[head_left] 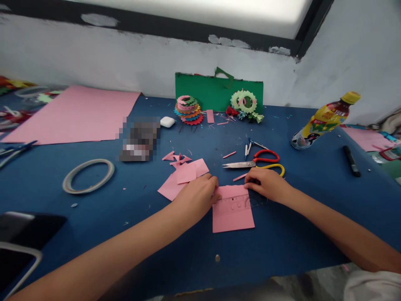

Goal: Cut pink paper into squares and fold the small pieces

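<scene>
A small pink paper square (232, 215) lies on the blue table (282, 234) in front of me. A clear ruler (241, 204) lies across its upper part. My left hand (196, 196) presses on the paper's left top edge, fingers curled. My right hand (266, 184) rests on the ruler's right end at the paper's top right corner. More pink paper pieces (184, 175) lie just left of my left hand. Red-and-yellow scissors (257, 163) lie just behind my right hand.
A large pink sheet (75, 115) lies at the back left, a tape ring (88, 175) at the left. Green card (219, 92) and paper wreaths (188, 109) stand against the wall. A tilted drink bottle (326, 121) and black marker (351, 161) sit at the right. A dark device (19, 234) lies near left.
</scene>
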Available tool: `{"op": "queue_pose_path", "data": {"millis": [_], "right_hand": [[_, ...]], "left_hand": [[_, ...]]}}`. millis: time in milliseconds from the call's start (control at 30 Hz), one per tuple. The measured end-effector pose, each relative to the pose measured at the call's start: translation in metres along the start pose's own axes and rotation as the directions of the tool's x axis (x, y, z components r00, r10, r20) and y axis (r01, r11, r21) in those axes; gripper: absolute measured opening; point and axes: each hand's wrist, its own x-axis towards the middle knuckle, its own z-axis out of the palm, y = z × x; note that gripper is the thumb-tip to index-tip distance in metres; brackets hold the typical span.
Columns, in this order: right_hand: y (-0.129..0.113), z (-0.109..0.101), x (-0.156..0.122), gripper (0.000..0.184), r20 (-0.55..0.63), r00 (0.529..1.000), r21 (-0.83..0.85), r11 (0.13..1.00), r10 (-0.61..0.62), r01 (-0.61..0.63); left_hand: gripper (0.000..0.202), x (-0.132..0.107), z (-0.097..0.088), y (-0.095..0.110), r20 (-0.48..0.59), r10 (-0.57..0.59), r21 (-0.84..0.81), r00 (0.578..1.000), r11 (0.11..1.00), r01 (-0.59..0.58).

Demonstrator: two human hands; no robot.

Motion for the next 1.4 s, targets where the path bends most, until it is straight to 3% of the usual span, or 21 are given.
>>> {"op": "queue_pose_path", "data": {"millis": [367,500,567,700,867,967,1100,1233,1400], "right_hand": [[-0.009,0.005,-0.002,0.018,0.002,1.000,-0.014,1.000,-0.012,0.012],[-0.010,0.007,-0.002,0.012,0.002,0.997,0.025,0.996,-0.081,0.080],[-0.011,0.008,-0.002,0.010,-0.004,0.996,0.043,0.995,-0.088,0.088],[-0.011,0.007,-0.004,0.019,-0.058,0.997,0.129,0.989,-0.058,0.065],[-0.013,-0.003,-0.004,0.015,-0.043,0.999,0.341,0.940,-0.023,0.037],[-0.020,-0.007,-0.005,0.019,-0.177,0.982,0.393,0.909,-0.072,0.138],[-0.027,-0.002,-0.006,0.016,-0.353,0.932,0.386,0.894,-0.084,0.227],[-0.024,0.011,-0.006,0.017,-0.356,0.926,0.348,0.902,-0.126,0.257],[-0.019,0.020,-0.005,0.022,-0.359,0.925,0.344,0.903,-0.128,0.258]], "left_hand": [[0.012,0.014,-0.012,-0.002,0.114,0.000,0.055,0.993,0.998,-0.006],[0.008,0.014,-0.004,-0.003,0.060,0.001,-0.094,0.998,0.996,0.005],[0.016,0.013,0.001,-0.005,0.032,0.007,-0.206,0.999,0.979,-0.001],[0.021,0.007,0.000,-0.008,0.007,0.080,-0.368,0.997,0.927,-0.072],[0.015,-0.009,-0.017,-0.004,-0.201,0.064,-0.496,0.977,0.854,-0.158],[0.013,-0.015,-0.022,-0.002,-0.329,0.058,-0.546,0.943,0.803,-0.240],[0.020,-0.012,-0.010,-0.003,-0.402,0.092,-0.661,0.911,0.659,-0.358],[0.017,-0.003,0.016,-0.004,-0.412,0.131,-0.741,0.902,0.527,-0.415],[0.012,0.001,0.036,-0.004,-0.419,0.079,-0.777,0.904,0.485,-0.402]]}}
